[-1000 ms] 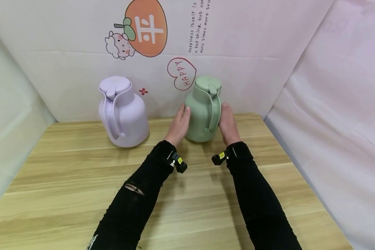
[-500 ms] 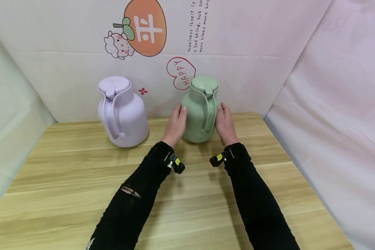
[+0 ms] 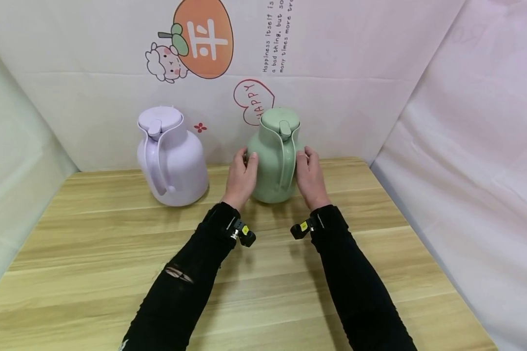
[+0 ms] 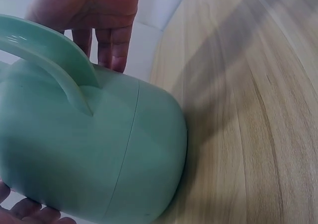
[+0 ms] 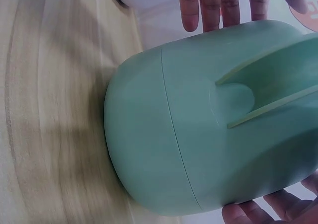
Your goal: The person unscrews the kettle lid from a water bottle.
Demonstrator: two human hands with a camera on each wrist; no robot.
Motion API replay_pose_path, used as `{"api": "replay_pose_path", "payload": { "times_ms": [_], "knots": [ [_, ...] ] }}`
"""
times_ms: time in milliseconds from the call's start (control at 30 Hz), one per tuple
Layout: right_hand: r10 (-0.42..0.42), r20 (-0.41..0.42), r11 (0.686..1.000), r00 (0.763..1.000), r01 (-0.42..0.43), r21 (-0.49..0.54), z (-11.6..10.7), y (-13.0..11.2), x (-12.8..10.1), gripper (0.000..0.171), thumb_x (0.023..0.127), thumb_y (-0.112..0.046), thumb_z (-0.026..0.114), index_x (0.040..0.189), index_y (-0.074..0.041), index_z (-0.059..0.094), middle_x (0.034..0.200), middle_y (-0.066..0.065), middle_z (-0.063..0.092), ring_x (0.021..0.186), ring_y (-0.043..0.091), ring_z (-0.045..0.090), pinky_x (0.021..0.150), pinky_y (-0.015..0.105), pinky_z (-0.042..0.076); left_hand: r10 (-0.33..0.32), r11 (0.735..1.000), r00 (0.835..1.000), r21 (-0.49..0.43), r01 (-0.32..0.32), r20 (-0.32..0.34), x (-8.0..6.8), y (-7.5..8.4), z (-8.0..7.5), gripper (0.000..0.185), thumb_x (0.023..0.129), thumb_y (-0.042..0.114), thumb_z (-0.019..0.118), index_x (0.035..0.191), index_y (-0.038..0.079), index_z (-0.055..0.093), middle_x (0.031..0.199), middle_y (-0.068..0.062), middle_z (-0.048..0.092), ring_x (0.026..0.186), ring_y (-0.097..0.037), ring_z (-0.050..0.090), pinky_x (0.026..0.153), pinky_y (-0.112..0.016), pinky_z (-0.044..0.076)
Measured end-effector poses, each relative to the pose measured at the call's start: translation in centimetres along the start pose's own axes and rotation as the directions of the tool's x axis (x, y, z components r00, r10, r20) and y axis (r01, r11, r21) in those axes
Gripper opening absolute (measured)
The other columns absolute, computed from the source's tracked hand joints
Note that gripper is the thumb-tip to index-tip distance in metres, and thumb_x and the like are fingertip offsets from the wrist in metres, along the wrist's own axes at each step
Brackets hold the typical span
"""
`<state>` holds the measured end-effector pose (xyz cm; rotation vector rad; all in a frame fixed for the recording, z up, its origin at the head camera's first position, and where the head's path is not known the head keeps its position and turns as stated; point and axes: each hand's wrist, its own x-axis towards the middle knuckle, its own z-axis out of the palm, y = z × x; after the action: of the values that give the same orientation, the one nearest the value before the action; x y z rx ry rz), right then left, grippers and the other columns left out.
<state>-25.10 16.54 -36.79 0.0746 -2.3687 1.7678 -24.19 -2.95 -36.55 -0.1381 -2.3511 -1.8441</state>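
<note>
Two hands bracket one green jug, that's the whole setup. Far left on the tabletop (image 3: pixel 92 229) stands a lilac jug (image 3: pixel 171 156), upright, handle toward the camera, well apart from either hand and untouched. Next over, the left hand (image 3: pixel 241 178) lies flat against the left flank of the green jug (image 3: pixel 274 156), fingers (image 3: pixel 251 161) mostly straight with a slight wrap toward the back, thumb side up; it presses the wall and does not pinch anything. The green jug sits upright near the back of the tabletop, just in front of the backdrop's "HAPPY" heart (image 3: pixel 252 100), long axis vertical, lid on, handle (image 3: pixel 284 161) facing the person and running down the middle between the two palms. Right of it, the right hand (image 3: pixel 309 178) mirrors the left, palm on the right flank, fingers (image 3: pixel 311 158) extended along the curve. In the left wrist view the opposite hand's fingers (image 4: pixel 107 45) rest on the jug body (image 4: pixel 99 154) above the handle; in the right wrist view the other hand's fingers (image 5: pixel 211 8) show past the far side of the body (image 5: pixel 189 129). Both hands equally near, jug squarely between them, base looks to be on the tabletop. Neither hand is on the handle.
</note>
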Motion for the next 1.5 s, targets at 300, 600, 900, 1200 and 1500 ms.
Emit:
{"api": "replay_pose_path", "payload": {
  "times_ms": [300, 600, 900, 1200, 1500],
  "knots": [
    [-0.014, 0.000, 1.000, 1.000, 0.014, -0.021, 0.5, -0.4, -0.7, 0.071, 0.109, -0.058, 0.034, 0.162, -0.012, 0.027, 0.162, 0.013, 0.039, 0.148, 0.025, 0.043, 0.121, 0.045, 0.036, 0.009, 0.999, 1.000, 0.036, -0.008, -0.023, -0.4, 0.2, -0.8, 0.066, 0.113, 0.047, 0.035, 0.163, 0.005, 0.027, 0.161, -0.019, 0.040, 0.147, -0.031, 0.044, 0.120, -0.047, 0.039],
    [-0.023, 0.000, 0.999, 1.000, 0.023, -0.042, 1.1, -0.9, -1.4, 0.067, 0.111, -0.053, 0.034, 0.163, -0.011, 0.026, 0.163, 0.016, 0.037, 0.149, 0.027, 0.042, 0.122, 0.046, 0.036, 0.073, 0.988, 0.997, 0.140, -0.069, -0.031, -0.7, -0.2, -1.6, 0.066, 0.113, 0.045, 0.033, 0.164, 0.005, 0.026, 0.156, -0.021, 0.048, 0.142, -0.031, 0.051, 0.117, -0.047, 0.042],
    [-0.034, 0.020, 0.998, 0.999, 0.035, -0.044, 1.4, -0.9, -2.1, 0.071, 0.109, -0.056, 0.033, 0.162, -0.009, 0.024, 0.161, 0.016, 0.039, 0.148, 0.026, 0.043, 0.121, 0.046, 0.037, 0.072, 0.988, 0.995, 0.141, -0.062, -0.065, -1.3, -0.4, -2.0, 0.065, 0.110, 0.044, 0.041, 0.162, 0.006, 0.032, 0.157, -0.019, 0.049, 0.143, -0.029, 0.051, 0.117, -0.045, 0.043],
    [-0.057, 0.024, 0.996, 0.998, 0.059, -0.066, 1.6, -0.9, -2.6, 0.069, 0.110, -0.053, 0.033, 0.160, -0.007, 0.027, 0.158, 0.018, 0.042, 0.145, 0.027, 0.046, 0.119, 0.047, 0.038, 0.052, 0.992, 0.997, 0.119, -0.044, -0.063, -2.1, -0.6, -2.5, 0.067, 0.109, 0.047, 0.043, 0.162, 0.007, 0.033, 0.155, -0.019, 0.048, 0.142, -0.029, 0.051, 0.116, -0.045, 0.044],
    [-0.052, 0.029, 0.996, 0.998, 0.055, -0.076, 1.8, -1.0, -3.4, 0.068, 0.110, -0.054, 0.031, 0.160, -0.008, 0.027, 0.158, 0.017, 0.042, 0.143, 0.027, 0.048, 0.118, 0.046, 0.039, 0.047, 0.987, 0.997, 0.154, -0.036, -0.068, -3.0, -0.3, -2.8, 0.066, 0.109, 0.047, 0.043, 0.162, 0.008, 0.032, 0.154, -0.019, 0.049, 0.142, -0.030, 0.050, 0.116, -0.048, 0.043]
  ]
}}
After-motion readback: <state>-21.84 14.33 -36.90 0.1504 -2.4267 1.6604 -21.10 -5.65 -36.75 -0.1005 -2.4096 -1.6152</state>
